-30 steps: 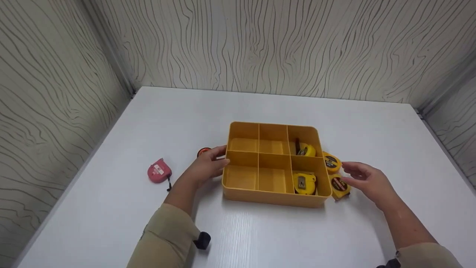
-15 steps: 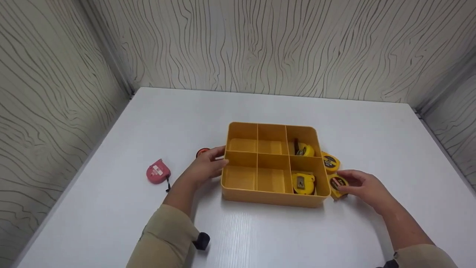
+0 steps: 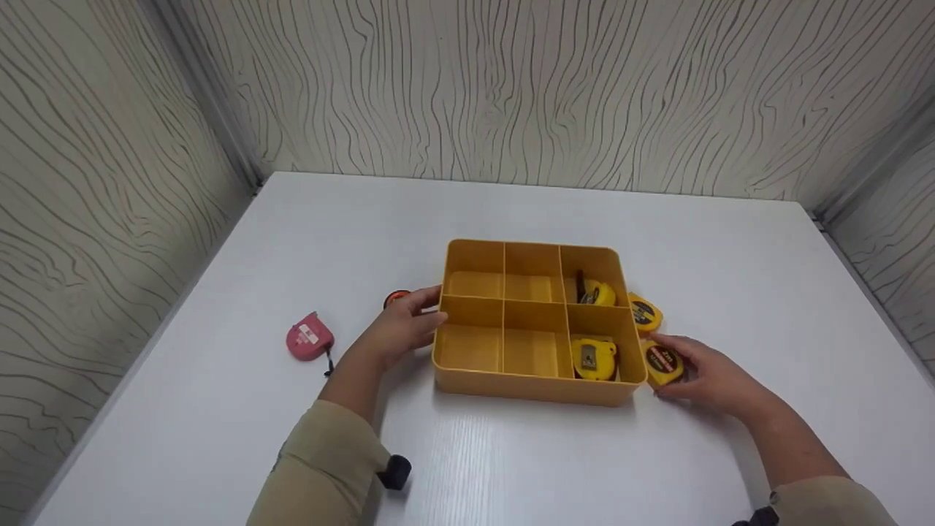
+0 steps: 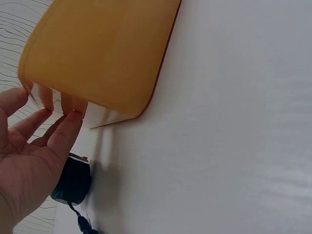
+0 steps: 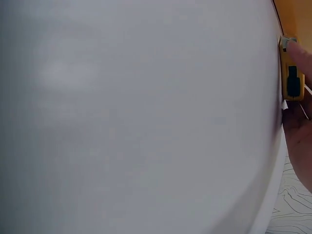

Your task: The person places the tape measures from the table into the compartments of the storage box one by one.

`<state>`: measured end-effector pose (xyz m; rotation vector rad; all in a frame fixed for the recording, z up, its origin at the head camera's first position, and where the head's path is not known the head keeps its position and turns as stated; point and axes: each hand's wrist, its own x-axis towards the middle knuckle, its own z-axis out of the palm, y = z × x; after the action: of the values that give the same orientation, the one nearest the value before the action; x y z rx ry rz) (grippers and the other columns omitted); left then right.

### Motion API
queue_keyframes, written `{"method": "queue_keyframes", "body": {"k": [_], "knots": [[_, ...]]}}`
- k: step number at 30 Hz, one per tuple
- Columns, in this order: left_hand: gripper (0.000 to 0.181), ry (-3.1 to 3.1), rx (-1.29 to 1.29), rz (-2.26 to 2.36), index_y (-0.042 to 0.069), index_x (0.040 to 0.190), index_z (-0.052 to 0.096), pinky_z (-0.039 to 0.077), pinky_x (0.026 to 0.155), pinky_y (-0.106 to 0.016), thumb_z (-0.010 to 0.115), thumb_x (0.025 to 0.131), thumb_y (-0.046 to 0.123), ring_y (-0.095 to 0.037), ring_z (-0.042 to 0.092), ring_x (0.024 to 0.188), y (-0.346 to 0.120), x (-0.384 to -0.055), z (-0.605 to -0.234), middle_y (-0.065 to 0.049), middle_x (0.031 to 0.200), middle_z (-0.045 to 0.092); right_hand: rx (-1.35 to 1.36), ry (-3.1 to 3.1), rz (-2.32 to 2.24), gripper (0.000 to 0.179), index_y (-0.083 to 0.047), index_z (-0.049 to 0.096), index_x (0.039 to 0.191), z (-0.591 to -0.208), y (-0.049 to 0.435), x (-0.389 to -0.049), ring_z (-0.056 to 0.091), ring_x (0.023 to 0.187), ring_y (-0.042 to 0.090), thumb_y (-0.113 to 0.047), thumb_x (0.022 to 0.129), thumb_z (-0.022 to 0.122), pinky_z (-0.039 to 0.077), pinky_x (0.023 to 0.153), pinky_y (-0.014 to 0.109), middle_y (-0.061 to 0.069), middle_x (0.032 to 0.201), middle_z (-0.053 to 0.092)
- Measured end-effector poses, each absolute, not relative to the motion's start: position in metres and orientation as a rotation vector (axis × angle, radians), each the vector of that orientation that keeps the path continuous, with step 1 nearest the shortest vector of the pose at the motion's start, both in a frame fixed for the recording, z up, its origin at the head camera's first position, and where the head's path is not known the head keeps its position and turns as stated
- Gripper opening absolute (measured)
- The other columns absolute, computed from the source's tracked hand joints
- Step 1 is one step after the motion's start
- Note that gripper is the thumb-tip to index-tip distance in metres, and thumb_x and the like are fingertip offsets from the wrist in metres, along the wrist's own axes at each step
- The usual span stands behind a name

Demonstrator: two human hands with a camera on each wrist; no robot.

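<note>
Soft shadows and pale glare streaks mark the white table.

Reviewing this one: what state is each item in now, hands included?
Divided box: upright, open-topped, partly filled
Front boxed tape measure: clip up
Rear boxed tape measure: partly hidden
Gripped tape measure: label up, held
Neighbouring tape measure: label up
Pink tape measure: label up, unheld
Dark strapped item: partly hidden, unheld
Left hand: touching box's left wall
Right hand: holding gripped tape measure

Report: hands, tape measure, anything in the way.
Left hand touches left side of yellow box. Right hand grips yellow tape measure, beside box's right wall. Another tape measure close beyond it.
</note>
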<state>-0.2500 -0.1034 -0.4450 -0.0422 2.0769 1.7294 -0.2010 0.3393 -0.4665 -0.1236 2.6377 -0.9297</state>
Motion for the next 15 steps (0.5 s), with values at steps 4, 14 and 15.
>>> {"method": "queue_keyframes", "body": {"k": [4, 14, 15], "knots": [[0.059, 2.081, -0.050, 1.724, 0.029, 0.137, 0.042, 0.046, 0.093, -0.034, 0.066, 0.084, 0.030, -0.012, 0.045, 0.120, -0.1034, -0.2505, -0.4458, 0.009, 0.135, 0.042, -0.120, 2.672, -0.923, 0.081, -0.017, 0.040, 0.138, -0.4666, 0.3379, -0.2019, 0.025, 0.129, 0.041, -0.041, 0.069, 0.076, 0.020, 0.102, 0.061, 0.017, 0.141, 0.034], [0.060, 2.063, -0.062, 1.728, 0.029, 0.137, 0.041, 0.045, 0.093, -0.035, 0.067, 0.083, 0.029, -0.013, 0.045, 0.120, -0.1027, -0.2500, -0.4443, 0.009, 0.135, 0.042, -0.114, 2.719, -0.898, 0.077, -0.017, 0.047, 0.132, -0.4677, 0.3366, -0.2027, 0.031, 0.126, 0.038, -0.042, 0.067, 0.077, 0.023, 0.102, 0.060, 0.014, 0.136, 0.040], [0.060, 2.062, -0.059, 1.728, 0.029, 0.138, 0.041, 0.045, 0.093, -0.034, 0.067, 0.083, 0.029, -0.013, 0.045, 0.120, -0.1027, -0.2500, -0.4444, 0.009, 0.135, 0.042, -0.112, 2.724, -0.894, 0.076, -0.016, 0.047, 0.131, -0.4677, 0.3369, -0.2026, 0.031, 0.126, 0.038, -0.043, 0.066, 0.078, 0.023, 0.101, 0.060, 0.014, 0.136, 0.040]]}}
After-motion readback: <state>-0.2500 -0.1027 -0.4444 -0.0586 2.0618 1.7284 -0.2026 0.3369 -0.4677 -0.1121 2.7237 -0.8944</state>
